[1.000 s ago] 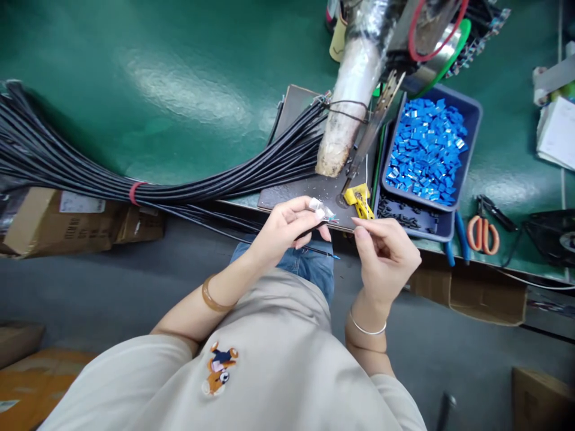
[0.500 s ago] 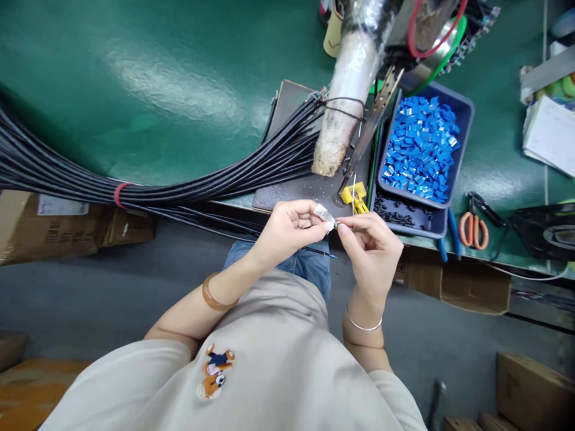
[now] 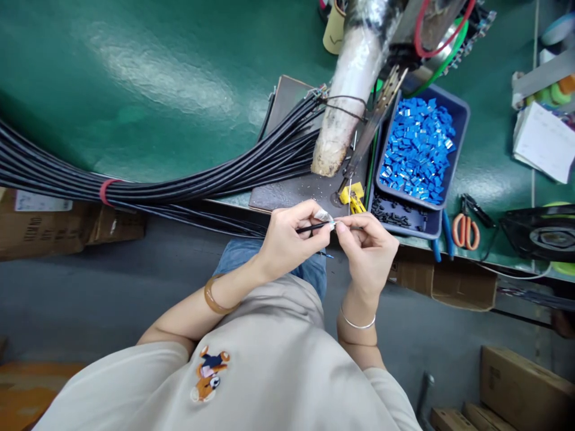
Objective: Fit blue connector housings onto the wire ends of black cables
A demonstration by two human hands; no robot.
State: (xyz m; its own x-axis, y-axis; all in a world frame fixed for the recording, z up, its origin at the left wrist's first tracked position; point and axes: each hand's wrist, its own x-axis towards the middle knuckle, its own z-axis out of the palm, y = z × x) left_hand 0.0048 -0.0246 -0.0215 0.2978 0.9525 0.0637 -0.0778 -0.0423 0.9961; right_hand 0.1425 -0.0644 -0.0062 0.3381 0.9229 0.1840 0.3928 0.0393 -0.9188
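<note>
My left hand (image 3: 291, 236) is closed in a pinch on a thin black cable (image 3: 311, 228), and a whitish wrapping shows on a fingertip. My right hand (image 3: 368, 245) meets it with thumb and forefinger pinched at the cable's end; the small bit between those fingertips is too tiny to make out. Just beyond both hands lies a yellow tool (image 3: 353, 197) on a dark board (image 3: 287, 190). A large bundle of black cables (image 3: 188, 185), tied with a red band (image 3: 105, 191), runs in from the left onto that board.
A soldering-stand-like wrapped white tube (image 3: 336, 126) hangs above the board. Right of it, a grey bin (image 3: 459, 126) holds blue pieces, over a lower tray (image 3: 411, 224) of small black parts. Orange-handled scissors (image 3: 466, 232) and blue-handled pliers (image 3: 442, 239) lie near the bench edge.
A black cable now shows between my left fingers, where a whitish strip stood out before. Both hands stay pinched together at the same place. The view has shifted slightly.
</note>
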